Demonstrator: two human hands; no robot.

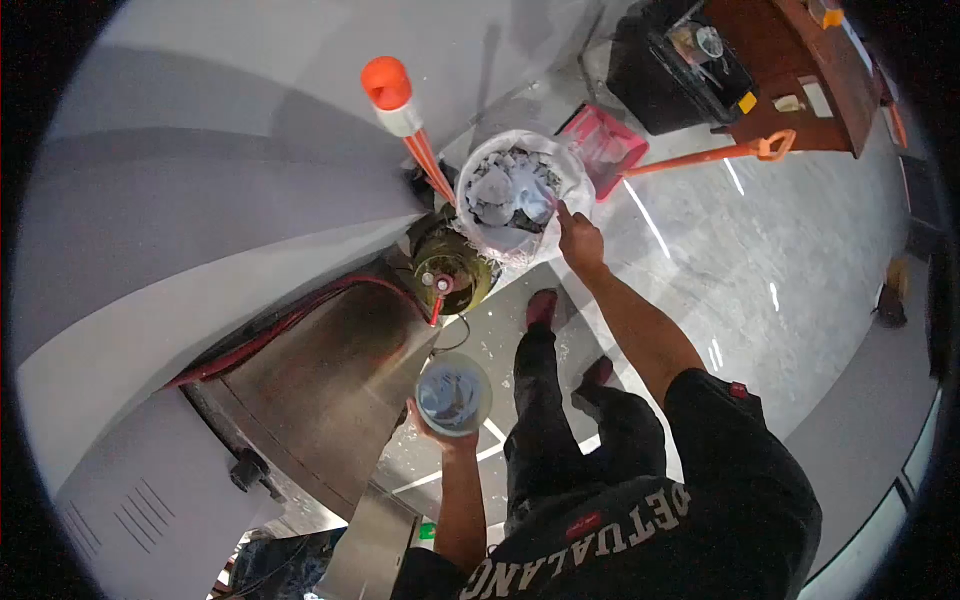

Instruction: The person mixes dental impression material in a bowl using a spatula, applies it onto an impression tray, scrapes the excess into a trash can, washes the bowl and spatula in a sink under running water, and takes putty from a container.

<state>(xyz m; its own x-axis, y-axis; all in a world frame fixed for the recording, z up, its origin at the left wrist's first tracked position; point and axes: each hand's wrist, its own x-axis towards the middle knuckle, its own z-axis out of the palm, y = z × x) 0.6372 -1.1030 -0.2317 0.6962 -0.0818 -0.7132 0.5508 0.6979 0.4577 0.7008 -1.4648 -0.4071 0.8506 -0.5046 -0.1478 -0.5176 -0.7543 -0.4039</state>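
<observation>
My left hand [440, 432] is wrapped around the lower side of a round, translucent container [453, 393] with bluish-grey material inside. Farther forward, my right hand [580, 238] reaches to the rim of a white sack [575, 182]. Its fingers are bent and close together at the sack's right edge, beside a pale bluish piece [533, 193]. What they grip, if anything, is too small to make out. Grey broken chunks and pale lumps [492, 190] fill the sack.
A gas cylinder [455, 285] with a red hose stands left of the sack, by a metal surface [320, 380]. Behind are an orange-topped pole [388, 85], a pink dustpan [610, 150] with an orange handle, a black bin [675, 75] and a brown cabinet [800, 80].
</observation>
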